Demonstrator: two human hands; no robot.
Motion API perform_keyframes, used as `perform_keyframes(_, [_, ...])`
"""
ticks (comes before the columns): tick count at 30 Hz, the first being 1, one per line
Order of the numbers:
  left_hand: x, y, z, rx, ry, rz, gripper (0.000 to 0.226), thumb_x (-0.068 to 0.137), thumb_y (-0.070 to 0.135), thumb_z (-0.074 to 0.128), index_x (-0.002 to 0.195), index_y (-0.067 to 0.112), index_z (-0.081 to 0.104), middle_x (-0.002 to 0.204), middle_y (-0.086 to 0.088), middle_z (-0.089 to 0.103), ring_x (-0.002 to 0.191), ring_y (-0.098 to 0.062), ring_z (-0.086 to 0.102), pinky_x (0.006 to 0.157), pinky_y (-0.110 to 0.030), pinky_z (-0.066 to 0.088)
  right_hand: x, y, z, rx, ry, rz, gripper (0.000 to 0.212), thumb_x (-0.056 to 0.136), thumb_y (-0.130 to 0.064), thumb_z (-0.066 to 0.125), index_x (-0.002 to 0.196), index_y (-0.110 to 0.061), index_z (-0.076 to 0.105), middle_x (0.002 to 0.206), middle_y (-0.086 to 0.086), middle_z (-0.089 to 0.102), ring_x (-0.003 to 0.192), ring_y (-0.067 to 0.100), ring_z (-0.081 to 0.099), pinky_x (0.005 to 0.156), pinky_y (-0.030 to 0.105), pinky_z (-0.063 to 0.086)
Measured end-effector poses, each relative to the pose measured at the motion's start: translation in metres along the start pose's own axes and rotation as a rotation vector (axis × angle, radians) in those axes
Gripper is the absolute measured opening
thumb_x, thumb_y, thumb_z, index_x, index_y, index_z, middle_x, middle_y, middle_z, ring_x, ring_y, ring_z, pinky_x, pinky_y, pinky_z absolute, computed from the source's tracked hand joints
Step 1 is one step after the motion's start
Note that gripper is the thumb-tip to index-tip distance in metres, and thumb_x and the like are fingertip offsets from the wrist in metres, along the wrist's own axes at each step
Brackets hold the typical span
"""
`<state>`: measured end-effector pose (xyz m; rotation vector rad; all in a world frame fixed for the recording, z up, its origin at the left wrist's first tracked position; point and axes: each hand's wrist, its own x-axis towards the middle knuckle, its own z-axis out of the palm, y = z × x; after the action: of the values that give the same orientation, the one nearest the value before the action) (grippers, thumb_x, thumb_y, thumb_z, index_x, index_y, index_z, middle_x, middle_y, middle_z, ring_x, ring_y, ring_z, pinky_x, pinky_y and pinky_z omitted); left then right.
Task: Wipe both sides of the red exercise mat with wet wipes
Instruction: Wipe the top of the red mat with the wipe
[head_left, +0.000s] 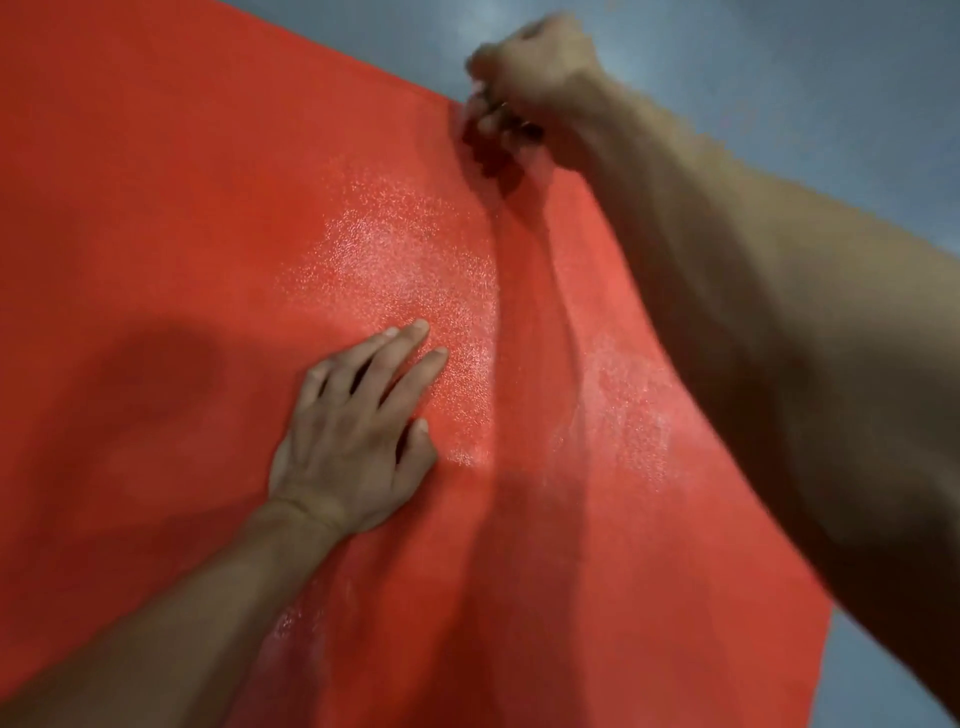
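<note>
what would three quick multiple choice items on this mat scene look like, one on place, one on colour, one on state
1. Where does the left hand rest?
A. flat on the mat
B. on the floor
C. in the air

2. What colour is the floor beside the red exercise mat?
A. white
B. grey-blue
C. green

3. How is the right hand at the mat's far edge?
A. fingers spread flat
B. curled in a grip at the edge
C. hanging idle

Answers: 1 A, its fingers lie straight on the red surface; 2 B, grey-blue shows past the edge; 3 B, its fingers curl there, though blur hides any wipe.
</note>
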<state>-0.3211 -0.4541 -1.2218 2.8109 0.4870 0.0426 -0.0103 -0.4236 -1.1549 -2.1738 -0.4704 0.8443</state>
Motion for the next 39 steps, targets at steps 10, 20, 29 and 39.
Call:
perform_keyframes(10, [0.0, 0.002, -0.001, 0.018, 0.023, -0.001, 0.062, 0.088, 0.035, 0.049, 0.147, 0.019, 0.054, 0.162, -0.002, 0.041, 0.142, -0.026, 0.041, 0.104, -0.05, 0.036, -0.038, 0.084, -0.118, -0.716, -0.038, -0.384, 0.018, 0.09, -0.031, 0.067, 0.097, -0.015, 0.071, 0.092, 0.009, 0.075, 0.066, 0.004, 0.067, 0.06, 0.023, 0.052])
perform_keyframes(20, [-0.001, 0.001, 0.0, 0.016, 0.042, 0.005, 0.062, 0.088, 0.036, 0.049, 0.148, 0.019, 0.053, 0.162, -0.002, 0.04, 0.143, -0.027, 0.042, 0.108, -0.049, 0.034, -0.092, 0.087, -0.076, -0.803, -0.551, -0.477, 0.006, 0.09, -0.016, 0.076, 0.096, -0.016, 0.077, 0.076, -0.004, 0.072, 0.07, 0.005, 0.064, 0.069, 0.028, 0.05])
perform_keyframes(29, [-0.001, 0.003, 0.001, 0.018, 0.053, 0.009, 0.061, 0.088, 0.036, 0.049, 0.147, 0.02, 0.053, 0.163, -0.001, 0.04, 0.142, -0.028, 0.042, 0.108, -0.049, 0.033, -0.042, 0.079, -0.091, -0.831, -0.138, -0.377, 0.021, 0.089, -0.031, 0.073, 0.104, -0.017, 0.077, 0.097, 0.008, 0.075, 0.092, 0.027, 0.07, 0.074, 0.03, 0.047])
perform_keyframes(39, [-0.001, 0.004, 0.0, 0.018, 0.052, 0.0, 0.062, 0.088, 0.034, 0.051, 0.148, 0.019, 0.052, 0.163, -0.001, 0.039, 0.142, -0.029, 0.042, 0.108, -0.048, 0.032, -0.098, 0.086, -0.079, -0.752, -0.311, -0.551, 0.011, 0.087, -0.023, 0.074, 0.092, -0.014, 0.077, 0.085, 0.003, 0.075, 0.078, 0.015, 0.068, 0.065, 0.026, 0.042])
